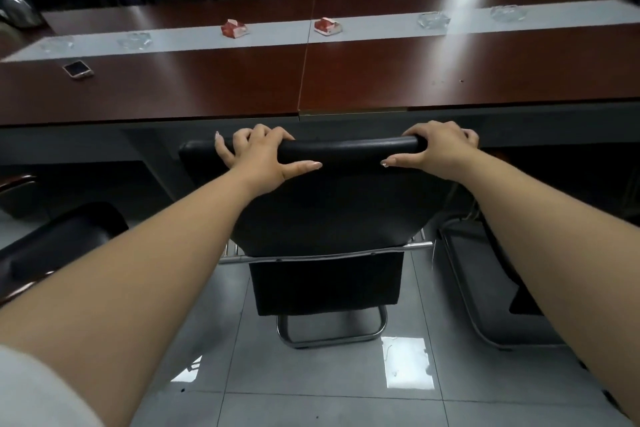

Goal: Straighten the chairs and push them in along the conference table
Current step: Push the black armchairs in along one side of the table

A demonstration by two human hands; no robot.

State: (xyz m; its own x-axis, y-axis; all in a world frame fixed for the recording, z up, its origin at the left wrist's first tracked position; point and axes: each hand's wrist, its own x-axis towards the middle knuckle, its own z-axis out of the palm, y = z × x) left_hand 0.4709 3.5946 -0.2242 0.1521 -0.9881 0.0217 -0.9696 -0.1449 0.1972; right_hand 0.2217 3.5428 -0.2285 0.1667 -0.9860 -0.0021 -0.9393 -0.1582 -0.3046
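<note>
Black chair [325,215] sits dead center, its top edge right at the surface [207,87] edge. Left hand [258,158] and right hand [438,149] both curl over the backrest top, thumbs on the near side. Further out at 11 and 1 o'clock, glass ashtrays [433,20], can't tell what's in them, plus two red packs [235,28].
</note>
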